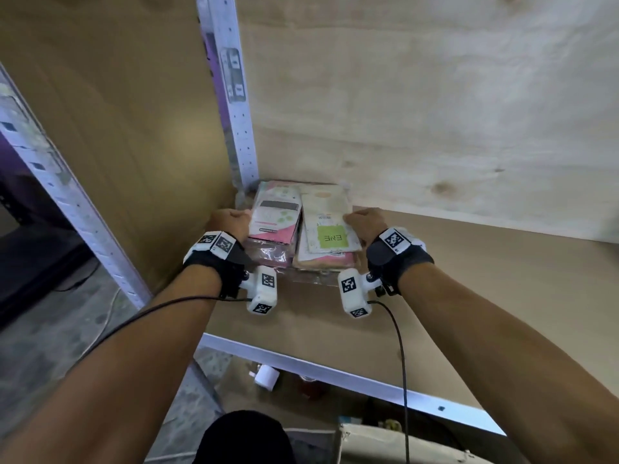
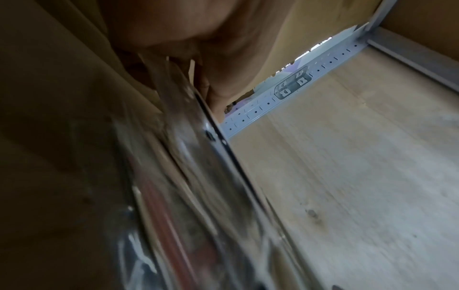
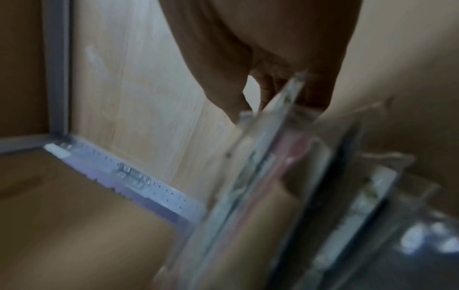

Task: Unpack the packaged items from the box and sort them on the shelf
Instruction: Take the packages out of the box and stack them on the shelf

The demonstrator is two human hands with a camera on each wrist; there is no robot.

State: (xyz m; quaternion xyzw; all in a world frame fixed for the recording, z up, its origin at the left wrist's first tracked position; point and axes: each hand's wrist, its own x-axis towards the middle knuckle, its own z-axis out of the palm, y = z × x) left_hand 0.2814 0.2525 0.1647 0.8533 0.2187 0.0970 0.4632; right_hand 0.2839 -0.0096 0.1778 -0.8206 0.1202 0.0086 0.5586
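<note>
Two bare forearms reach forward from the bottom of the head view, each with a black wrist strap carrying a white marked camera block and a black cable. Beyond them, the left hand (image 1: 227, 220) and right hand (image 1: 365, 222) sit on either side of two stacks of flat packets on the brown shelf (image 1: 469, 296). The left hand rests against the left edge of the pink stack (image 1: 274, 222); its fingers are hidden behind the packets, so whether it grasps them cannot be told. The right hand grasps the right edge of the beige stack (image 1: 326, 222), whose top packet bears a green label: in the right wrist view its thumb (image 3: 223, 94) lies on one face of the clear-wrapped packets and its fingers (image 3: 320, 98) on the other. The two stacks lie side by side, touching, pushed into the shelf's back left corner. Behind them stand a white perforated post (image 1: 234, 95), a brown side panel at left and a pale plywood back wall (image 1: 435, 112).
</note>
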